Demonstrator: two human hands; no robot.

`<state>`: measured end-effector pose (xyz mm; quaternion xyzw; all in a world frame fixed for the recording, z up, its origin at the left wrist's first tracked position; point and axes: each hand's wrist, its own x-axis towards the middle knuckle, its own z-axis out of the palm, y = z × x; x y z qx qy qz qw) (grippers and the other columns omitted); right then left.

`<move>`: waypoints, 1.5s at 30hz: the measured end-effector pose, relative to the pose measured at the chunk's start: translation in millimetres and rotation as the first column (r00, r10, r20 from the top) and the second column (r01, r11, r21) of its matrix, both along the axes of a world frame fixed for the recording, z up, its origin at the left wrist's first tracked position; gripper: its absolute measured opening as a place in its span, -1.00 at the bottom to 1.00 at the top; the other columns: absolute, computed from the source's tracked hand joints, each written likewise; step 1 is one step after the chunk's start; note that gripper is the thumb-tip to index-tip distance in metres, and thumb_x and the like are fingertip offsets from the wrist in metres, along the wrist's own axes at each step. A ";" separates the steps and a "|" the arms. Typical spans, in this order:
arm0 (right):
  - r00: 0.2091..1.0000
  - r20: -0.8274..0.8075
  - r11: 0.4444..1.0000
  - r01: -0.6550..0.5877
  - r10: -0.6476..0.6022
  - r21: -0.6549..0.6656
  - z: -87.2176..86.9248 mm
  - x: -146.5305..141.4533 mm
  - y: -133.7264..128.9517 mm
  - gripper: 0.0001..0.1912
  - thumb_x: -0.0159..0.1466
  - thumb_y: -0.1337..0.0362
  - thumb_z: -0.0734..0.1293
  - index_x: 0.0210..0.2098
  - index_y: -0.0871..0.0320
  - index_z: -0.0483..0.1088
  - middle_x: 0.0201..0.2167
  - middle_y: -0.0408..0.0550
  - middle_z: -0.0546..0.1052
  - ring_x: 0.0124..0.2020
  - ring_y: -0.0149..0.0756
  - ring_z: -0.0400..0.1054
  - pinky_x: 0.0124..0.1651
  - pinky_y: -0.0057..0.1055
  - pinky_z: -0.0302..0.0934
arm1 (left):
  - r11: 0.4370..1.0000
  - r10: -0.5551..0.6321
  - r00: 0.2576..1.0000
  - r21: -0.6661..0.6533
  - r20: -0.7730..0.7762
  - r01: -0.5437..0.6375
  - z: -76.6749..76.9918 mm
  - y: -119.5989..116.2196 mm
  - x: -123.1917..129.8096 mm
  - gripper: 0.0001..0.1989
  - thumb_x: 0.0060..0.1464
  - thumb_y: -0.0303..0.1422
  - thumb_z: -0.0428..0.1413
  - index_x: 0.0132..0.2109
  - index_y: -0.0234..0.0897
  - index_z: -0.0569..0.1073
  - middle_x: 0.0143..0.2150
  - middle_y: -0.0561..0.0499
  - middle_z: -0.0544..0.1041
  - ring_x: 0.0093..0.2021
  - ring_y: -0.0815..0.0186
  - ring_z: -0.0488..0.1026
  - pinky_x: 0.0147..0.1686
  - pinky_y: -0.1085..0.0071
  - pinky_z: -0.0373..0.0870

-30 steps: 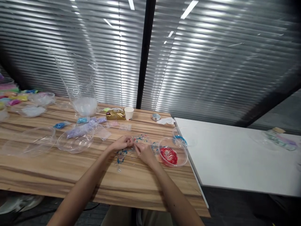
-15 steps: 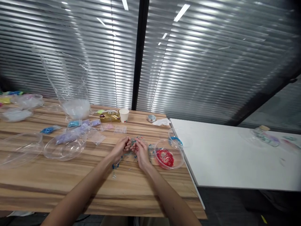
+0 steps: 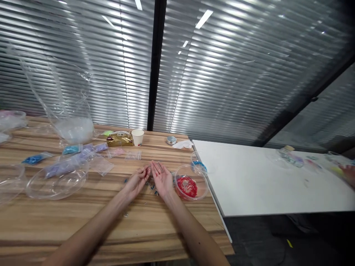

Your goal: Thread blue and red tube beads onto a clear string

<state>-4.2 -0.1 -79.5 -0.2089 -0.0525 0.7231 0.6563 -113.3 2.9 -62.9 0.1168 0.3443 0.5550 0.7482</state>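
Note:
My left hand point(image 3: 138, 180) is closed in a pinch over the wooden table point(image 3: 111, 225), on something too small to make out. Beside it my right hand point(image 3: 161, 180) lies palm up with its fingers stretched out, and small red bits show on the palm and fingers. Small blue-tipped pieces point(image 3: 153, 187) are scattered on the wood between and below the hands. Just right of my right hand stands a clear round bowl point(image 3: 204, 190) with red beads point(image 3: 187, 186) in it. Behind it is a smaller clear bowl with blue beads point(image 3: 200, 165).
At the back are a gold packet point(image 3: 119, 139), a paper cup point(image 3: 138, 137), a round tin point(image 3: 171, 140) and a tissue point(image 3: 183, 144). Clear bowls point(image 3: 55, 183) and colored bags point(image 3: 34, 159) lie left. A white table point(image 3: 249, 184) adjoins right, with another person's hand point(image 3: 348, 173) at its far edge.
My right hand has opened out flat, palm up, where its fingers were curled near my left hand. The view has shifted right, and another person's hand now shows at the right edge.

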 end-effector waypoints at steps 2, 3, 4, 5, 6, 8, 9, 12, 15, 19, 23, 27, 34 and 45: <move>1.000 -0.023 0.999 -0.018 0.019 0.038 2.6 1.9 -0.5 -0.81 0.26 0.31 0.14 -0.23 0.24 0.34 -0.08 0.17 0.50 -0.01 -0.30 0.41 0.18 -0.34 0.17 | 1.000 0.005 1.000 -0.008 0.016 -0.005 -0.2 -2.3 2.5 -0.67 0.07 -0.78 -0.13 -0.35 -0.44 0.48 -0.30 -0.09 0.52 -0.33 0.44 0.49 -0.25 0.61 0.47; 0.999 -0.023 0.998 -0.021 0.022 0.057 3.9 3.1 -0.8 -0.78 0.27 0.28 0.14 -0.22 0.24 0.35 -0.05 0.18 0.49 0.01 -0.29 0.40 0.19 -0.33 0.16 | 1.000 0.004 1.000 -0.023 0.019 -0.004 -0.7 -3.2 3.5 -0.67 0.08 -0.77 -0.13 -0.35 -0.46 0.48 -0.32 -0.10 0.53 -0.34 0.43 0.50 -0.25 0.60 0.47; 1.000 -0.017 0.997 -0.021 0.022 0.074 5.6 4.4 -1.1 -0.76 0.28 0.25 0.13 -0.20 0.24 0.36 -0.03 0.17 0.48 0.03 -0.29 0.38 0.20 -0.31 0.14 | 0.999 0.004 1.000 -0.042 0.021 -0.003 -1.5 -3.9 4.3 -0.68 0.11 -0.74 -0.13 -0.36 -0.47 0.48 -0.34 -0.11 0.53 -0.35 0.41 0.50 -0.26 0.58 0.48; 1.000 -0.010 0.996 -0.018 0.019 0.091 7.5 5.7 -1.6 -0.74 0.28 0.23 0.13 -0.19 0.23 0.37 -0.02 0.16 0.47 0.05 -0.29 0.37 0.21 -0.29 0.12 | 0.998 0.006 1.000 -0.063 0.023 -0.004 -2.3 -4.4 5.0 -0.68 0.13 -0.71 -0.13 -0.37 -0.48 0.48 -0.37 -0.12 0.53 -0.37 0.40 0.49 -0.28 0.56 0.48; 1.000 -0.001 0.994 -0.014 0.015 0.106 9.9 7.1 -2.1 -0.73 0.29 0.22 0.12 -0.18 0.22 0.37 -0.01 0.14 0.47 0.06 -0.30 0.35 0.22 -0.28 0.11 | 0.997 0.012 1.000 -0.081 0.024 -0.010 -3.1 -4.8 5.7 -0.68 0.15 -0.69 -0.13 -0.39 -0.47 0.48 -0.40 -0.12 0.53 -0.39 0.39 0.49 -0.29 0.55 0.49; 1.000 0.020 0.991 -0.014 0.012 0.135 15.3 9.2 -3.9 -0.71 0.30 0.20 0.12 -0.17 0.21 0.38 0.01 0.12 0.46 0.09 -0.32 0.33 0.23 -0.28 0.09 | 0.994 0.027 0.999 -0.102 0.028 -0.024 -4.2 -5.9 6.8 -0.67 0.16 -0.65 -0.13 -0.41 -0.45 0.48 -0.43 -0.11 0.53 -0.40 0.39 0.49 -0.30 0.54 0.48; 0.999 0.033 0.988 -0.021 0.016 0.150 18.0 9.7 -5.1 -0.70 0.30 0.19 0.11 -0.15 0.21 0.38 0.02 0.11 0.45 0.10 -0.33 0.31 0.23 -0.28 0.08 | 0.994 0.033 0.999 -0.106 0.030 -0.030 -4.2 -6.7 7.3 -0.67 0.17 -0.64 -0.14 -0.41 -0.44 0.48 -0.43 -0.11 0.53 -0.39 0.38 0.49 -0.31 0.54 0.48; 0.995 0.096 0.981 -0.059 0.041 0.186 23.8 7.2 -9.8 -0.67 0.30 0.17 0.11 -0.11 0.21 0.37 0.04 0.11 0.44 0.12 -0.35 0.29 0.24 -0.28 0.06 | 0.994 0.038 0.998 -0.105 0.044 -0.033 -2.8 -10.1 9.3 -0.67 0.19 -0.61 -0.15 -0.40 -0.41 0.47 -0.40 -0.10 0.53 -0.38 0.38 0.49 -0.33 0.53 0.48; 0.981 0.180 0.970 -0.105 0.066 0.218 24.8 0.0 -15.5 -0.67 0.27 0.16 0.13 -0.10 0.19 0.37 0.00 0.10 0.47 0.12 -0.34 0.29 0.27 -0.26 0.00 | 0.995 0.033 0.996 -0.097 0.080 -0.025 -0.5 -14.3 12.2 -0.69 0.20 -0.58 -0.12 -0.40 -0.38 0.45 -0.44 -0.04 0.50 -0.45 0.41 0.46 -0.38 0.55 0.45; 0.941 0.330 0.950 -0.166 0.073 0.265 23.9 -8.8 -22.0 -0.62 0.22 0.14 0.19 -0.06 0.20 0.38 -0.06 0.09 0.51 0.14 -0.27 0.27 0.28 -0.21 -0.05 | 0.996 0.031 0.990 -0.090 0.134 -0.019 1.4 -17.7 16.7 -0.69 0.24 -0.55 -0.15 -0.32 -0.38 0.46 -0.40 -0.04 0.50 -0.42 0.42 0.46 -0.31 0.54 0.45; 0.919 0.385 0.944 -0.196 0.083 0.264 26.1 -11.3 -25.5 -0.57 0.17 0.14 0.25 -0.01 0.19 0.38 -0.07 0.05 0.52 0.15 -0.26 0.25 0.29 -0.21 -0.08 | 0.995 0.039 0.980 -0.102 0.193 -0.020 2.0 -18.9 18.6 -0.67 0.28 -0.52 -0.19 -0.23 -0.37 0.47 -0.34 -0.03 0.52 -0.36 0.43 0.48 -0.25 0.55 0.45; 0.924 0.378 0.927 -0.195 0.063 0.321 32.0 -10.6 -28.9 -0.56 0.18 0.14 0.24 0.02 0.14 0.37 -0.03 -0.01 0.50 0.18 -0.29 0.21 0.31 -0.20 -0.18 | 0.994 0.019 0.979 -0.107 0.203 0.003 4.3 -20.0 18.8 -0.67 0.29 -0.52 -0.20 -0.16 -0.38 0.46 -0.33 -0.02 0.54 -0.36 0.45 0.48 -0.27 0.58 0.46; 0.906 0.421 0.903 -0.212 0.039 0.373 43.8 -6.0 -31.0 -0.58 0.26 0.06 0.18 0.01 0.12 0.37 -0.09 0.02 0.53 0.23 -0.35 0.13 0.24 -0.19 -0.01 | 0.992 -0.027 0.970 -0.111 0.240 0.055 11.0 -25.7 24.6 -0.68 0.28 -0.53 -0.21 -0.13 -0.38 0.44 -0.36 -0.01 0.55 -0.37 0.43 0.51 -0.30 0.56 0.48; 0.359 0.732 0.801 0.078 -0.578 0.594 10.8 -10.5 -31.4 -0.63 0.33 0.15 0.11 -0.03 0.12 0.42 -0.08 0.00 0.49 -0.01 -0.27 0.33 0.16 -0.29 0.06 | 0.999 -0.002 0.974 -0.048 0.229 0.013 16.1 -9.9 0.1 -0.60 0.33 -0.45 -0.26 -0.47 -0.32 0.27 -0.61 0.11 0.25 -0.71 0.56 0.17 -0.77 0.69 0.11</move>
